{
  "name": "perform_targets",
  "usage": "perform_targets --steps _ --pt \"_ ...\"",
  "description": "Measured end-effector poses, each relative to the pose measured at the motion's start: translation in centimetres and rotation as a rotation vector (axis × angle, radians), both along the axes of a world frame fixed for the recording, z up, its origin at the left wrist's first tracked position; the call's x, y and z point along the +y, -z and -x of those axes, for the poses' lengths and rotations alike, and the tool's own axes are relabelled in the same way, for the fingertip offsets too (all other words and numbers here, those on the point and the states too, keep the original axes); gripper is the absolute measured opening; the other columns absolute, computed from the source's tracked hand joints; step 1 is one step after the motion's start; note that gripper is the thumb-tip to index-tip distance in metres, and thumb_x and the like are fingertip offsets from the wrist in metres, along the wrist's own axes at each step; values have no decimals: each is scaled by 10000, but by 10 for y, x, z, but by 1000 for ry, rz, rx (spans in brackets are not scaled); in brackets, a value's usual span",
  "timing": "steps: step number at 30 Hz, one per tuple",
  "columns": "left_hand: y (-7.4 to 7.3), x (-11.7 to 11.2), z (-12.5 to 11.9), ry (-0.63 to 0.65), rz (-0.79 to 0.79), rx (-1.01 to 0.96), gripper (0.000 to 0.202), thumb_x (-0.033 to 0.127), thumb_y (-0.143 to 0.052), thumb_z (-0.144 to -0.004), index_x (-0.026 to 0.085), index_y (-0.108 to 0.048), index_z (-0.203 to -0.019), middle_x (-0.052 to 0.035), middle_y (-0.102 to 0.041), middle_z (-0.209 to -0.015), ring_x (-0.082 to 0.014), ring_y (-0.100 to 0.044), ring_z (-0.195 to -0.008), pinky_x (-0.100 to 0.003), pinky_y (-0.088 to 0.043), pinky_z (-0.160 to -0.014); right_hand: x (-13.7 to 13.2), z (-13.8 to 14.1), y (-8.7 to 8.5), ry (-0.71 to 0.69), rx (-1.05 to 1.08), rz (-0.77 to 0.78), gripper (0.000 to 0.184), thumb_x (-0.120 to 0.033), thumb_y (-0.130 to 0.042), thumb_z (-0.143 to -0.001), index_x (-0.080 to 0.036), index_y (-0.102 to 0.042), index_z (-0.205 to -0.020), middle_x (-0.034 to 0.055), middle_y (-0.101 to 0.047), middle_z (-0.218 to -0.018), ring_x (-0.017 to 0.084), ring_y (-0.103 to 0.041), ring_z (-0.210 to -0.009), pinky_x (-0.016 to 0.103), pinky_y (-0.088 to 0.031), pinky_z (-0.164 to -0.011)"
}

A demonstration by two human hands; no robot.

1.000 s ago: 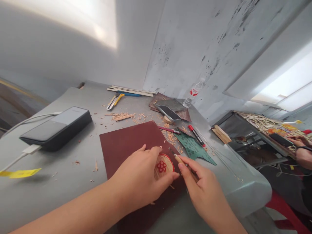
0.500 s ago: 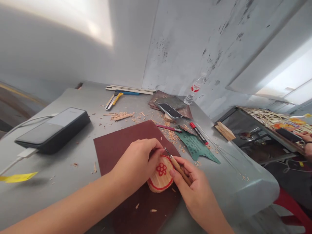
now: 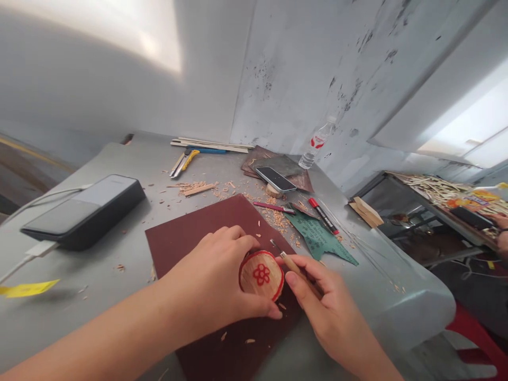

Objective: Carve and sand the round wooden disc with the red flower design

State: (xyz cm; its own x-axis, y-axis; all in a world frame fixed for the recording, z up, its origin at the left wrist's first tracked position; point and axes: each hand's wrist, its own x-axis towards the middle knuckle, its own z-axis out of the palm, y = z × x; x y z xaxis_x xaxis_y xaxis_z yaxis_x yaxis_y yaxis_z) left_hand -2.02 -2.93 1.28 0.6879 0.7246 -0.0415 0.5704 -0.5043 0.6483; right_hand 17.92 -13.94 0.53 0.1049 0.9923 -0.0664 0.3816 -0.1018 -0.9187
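My left hand [image 3: 216, 278] curls around a round wooden disc [image 3: 262, 275] with a red flower drawn on it and a red rim. The disc rests on a dark red sheet of sandpaper [image 3: 198, 238] on the grey table [image 3: 119, 296]. My right hand [image 3: 321, 307] grips a small carving knife [image 3: 288, 259] with a wooden handle. Its metal tip points up and left, just above the disc's right edge.
A phone on a black power bank [image 3: 85, 209] with a white cable lies at the left. Wood shavings [image 3: 278, 219], a red marker [image 3: 323, 216], a green paper scrap [image 3: 317, 238], a second phone [image 3: 275, 180], a utility knife [image 3: 184, 161] and a water bottle [image 3: 317, 144] lie behind. Another person's hand [image 3: 502, 233] works at the far right.
My left hand has turned the disc and wrapped round its left side and bottom. The knife tip has lifted off the disc's top edge and shifted to the right.
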Motion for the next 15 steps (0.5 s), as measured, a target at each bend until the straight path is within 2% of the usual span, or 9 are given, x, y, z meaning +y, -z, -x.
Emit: perform_targets --steps 3,6,8,11,13,15 --pt "1 -2 -1 29 4 19 713 687 -859 -620 246 -728 -1165 -95 -652 -1186 -368 -606 -1119 -548 -518 -975 2 -2 -4 -43 -42 59 294 -501 -556 -1057 -247 -693 -1111 23 -728 -984 163 -654 -878 236 -532 -747" --pt "-1 -1 -1 46 13 11 575 585 -844 -663 234 -726 -1104 -94 -647 -1178 -347 -610 -1102 -526 -526 -969 1 -4 -4 -49 -59 96 394 -563 -541 -1044 -210 -662 -919 -2 -618 -797 135 -530 -720 232 -443 -633" --pt "0 -2 -1 71 14 -35 559 510 -826 -684 238 -705 -1157 -88 -638 -1210 -330 -609 -1121 -499 -531 -979 0 -5 -2 -37 -31 85 376 -564 -553 -1038 -213 -658 -951 -5 -604 -811 133 -514 -722 236 -428 -639" --pt "4 -3 -1 114 -1 -101 574 367 -781 -699 240 -665 -1246 -75 -627 -1234 -297 -609 -1138 -439 -546 -974 0 -4 0 -29 -15 43 317 -532 -578 -1037 -245 -666 -1139 14 -657 -926 148 -552 -791 246 -440 -680" --pt "7 -4 0 125 -11 -129 611 302 -754 -693 231 -638 -1289 -69 -623 -1240 -274 -618 -1134 -404 -551 -975 0 -4 0 -67 -34 41 338 -541 -558 -1044 -232 -689 -1084 21 -653 -903 150 -539 -781 252 -426 -671" --pt "10 -3 2 133 -25 -165 671 277 -743 -690 238 -601 -1345 -54 -620 -1257 -252 -625 -1143 -370 -548 -988 0 -5 1 -103 -37 51 408 -563 -527 -1052 -207 -688 -934 -1 -579 -771 130 -466 -682 250 -378 -607"
